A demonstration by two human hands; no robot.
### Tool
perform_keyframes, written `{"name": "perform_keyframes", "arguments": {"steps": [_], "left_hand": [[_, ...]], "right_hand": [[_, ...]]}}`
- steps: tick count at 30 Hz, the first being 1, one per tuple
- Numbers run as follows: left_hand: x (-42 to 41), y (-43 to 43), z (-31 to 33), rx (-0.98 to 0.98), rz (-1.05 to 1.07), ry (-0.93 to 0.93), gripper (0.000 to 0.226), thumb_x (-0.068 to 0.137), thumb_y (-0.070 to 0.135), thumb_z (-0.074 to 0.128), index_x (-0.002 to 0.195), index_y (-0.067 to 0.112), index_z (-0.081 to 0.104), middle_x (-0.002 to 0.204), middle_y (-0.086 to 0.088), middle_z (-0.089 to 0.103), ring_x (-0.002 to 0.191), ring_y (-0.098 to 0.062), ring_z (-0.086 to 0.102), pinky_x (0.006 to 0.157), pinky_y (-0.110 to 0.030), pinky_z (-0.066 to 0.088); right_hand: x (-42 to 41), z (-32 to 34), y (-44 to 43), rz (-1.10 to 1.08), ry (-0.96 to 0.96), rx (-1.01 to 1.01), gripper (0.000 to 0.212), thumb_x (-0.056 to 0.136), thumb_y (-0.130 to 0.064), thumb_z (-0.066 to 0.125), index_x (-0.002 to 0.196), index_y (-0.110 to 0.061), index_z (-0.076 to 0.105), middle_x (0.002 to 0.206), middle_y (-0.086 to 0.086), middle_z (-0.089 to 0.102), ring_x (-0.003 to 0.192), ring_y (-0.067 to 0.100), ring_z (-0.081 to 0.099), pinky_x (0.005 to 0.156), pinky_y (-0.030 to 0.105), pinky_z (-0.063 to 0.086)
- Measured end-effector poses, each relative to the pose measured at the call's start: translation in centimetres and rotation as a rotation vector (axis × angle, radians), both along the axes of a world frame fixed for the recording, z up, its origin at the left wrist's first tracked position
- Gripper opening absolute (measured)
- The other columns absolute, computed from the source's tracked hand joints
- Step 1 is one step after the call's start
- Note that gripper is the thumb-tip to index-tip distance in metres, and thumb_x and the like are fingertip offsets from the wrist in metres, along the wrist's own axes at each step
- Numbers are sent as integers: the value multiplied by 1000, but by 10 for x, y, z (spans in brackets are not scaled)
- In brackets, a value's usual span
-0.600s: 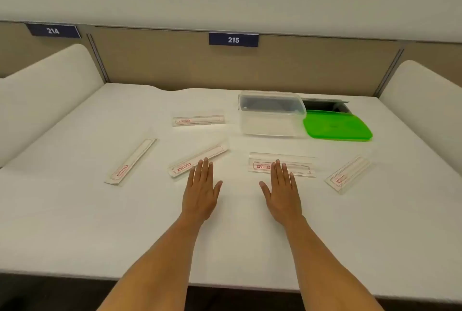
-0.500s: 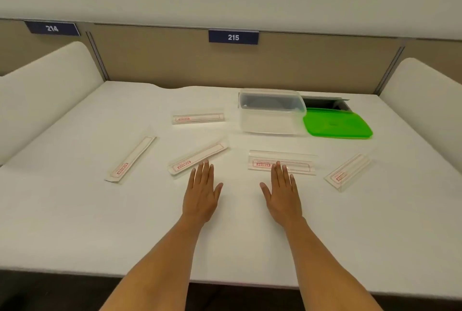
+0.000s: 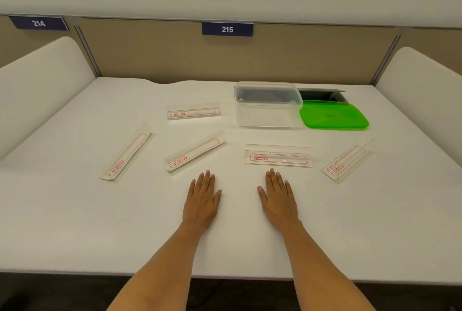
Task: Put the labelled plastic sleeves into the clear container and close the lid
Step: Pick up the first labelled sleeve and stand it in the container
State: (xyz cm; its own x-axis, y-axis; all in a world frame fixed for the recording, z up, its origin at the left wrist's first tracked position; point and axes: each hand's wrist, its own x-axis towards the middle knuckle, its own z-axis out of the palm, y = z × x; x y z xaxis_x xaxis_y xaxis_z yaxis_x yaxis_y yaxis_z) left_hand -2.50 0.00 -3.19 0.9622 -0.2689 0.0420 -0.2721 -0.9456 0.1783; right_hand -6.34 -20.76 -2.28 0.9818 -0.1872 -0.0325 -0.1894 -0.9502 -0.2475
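Observation:
Several clear plastic sleeves with red labels lie spread on the white table: one at the left (image 3: 126, 156), one at the back (image 3: 193, 113), one left of centre (image 3: 194, 152), one in the middle (image 3: 279, 157) and one at the right (image 3: 348, 162). The clear container (image 3: 267, 103) stands open and empty at the back, with its green lid (image 3: 333, 115) lying flat just to its right. My left hand (image 3: 202, 200) and my right hand (image 3: 278, 198) rest flat on the table, palms down, holding nothing, just short of the two nearest sleeves.
The white table (image 3: 75, 223) has raised white side panels left and right and a beige partition behind with signs 214 and 215. A dark cable slot (image 3: 322, 95) sits in the table behind the lid. The near table edge runs under my forearms.
Both hands have drawn back slightly toward me, off the near edges of the sleeves. The sleeves, container and lid have not moved.

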Motion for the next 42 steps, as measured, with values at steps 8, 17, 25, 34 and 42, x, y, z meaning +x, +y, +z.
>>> {"name": "perform_keyframes", "arguments": {"steps": [8,17,25,34,42], "left_hand": [[-2,0,-4,-51,4,19,56,102,36,15,152,17,-1,162,2,-3,149,-13,-3,121,-30,-5],[-1,0,-5,-46,4,33,57,101,37,14,152,17,-2,161,1,-4,149,-14,-4,121,-31,-5],[1,-14,7,-188,64,93,53,102,30,22,152,14,13,161,-2,5,149,-16,2,122,-31,-2],[38,-61,42,-713,263,187,39,101,24,33,130,9,53,137,-8,54,128,-24,46,107,-33,34],[88,-107,66,-879,517,359,43,100,28,26,103,1,59,113,-18,61,105,-32,52,87,-34,39]], "right_hand": [[0,-4,0,-2,-22,-32,60,102,-40,19,153,-14,4,162,-1,0,150,14,0,123,34,-1],[1,-5,0,-10,-21,-35,60,101,-41,19,153,-16,3,162,-2,0,150,14,0,123,33,0],[3,-2,-6,-26,-102,144,57,101,-39,31,152,-17,18,161,-2,14,150,14,10,122,30,6],[34,43,-51,-501,-741,622,27,97,-15,49,121,-6,58,117,14,58,105,27,56,88,39,51],[82,64,-112,-849,-383,833,49,100,-38,34,130,-2,49,134,22,48,122,37,48,100,45,41]]}}
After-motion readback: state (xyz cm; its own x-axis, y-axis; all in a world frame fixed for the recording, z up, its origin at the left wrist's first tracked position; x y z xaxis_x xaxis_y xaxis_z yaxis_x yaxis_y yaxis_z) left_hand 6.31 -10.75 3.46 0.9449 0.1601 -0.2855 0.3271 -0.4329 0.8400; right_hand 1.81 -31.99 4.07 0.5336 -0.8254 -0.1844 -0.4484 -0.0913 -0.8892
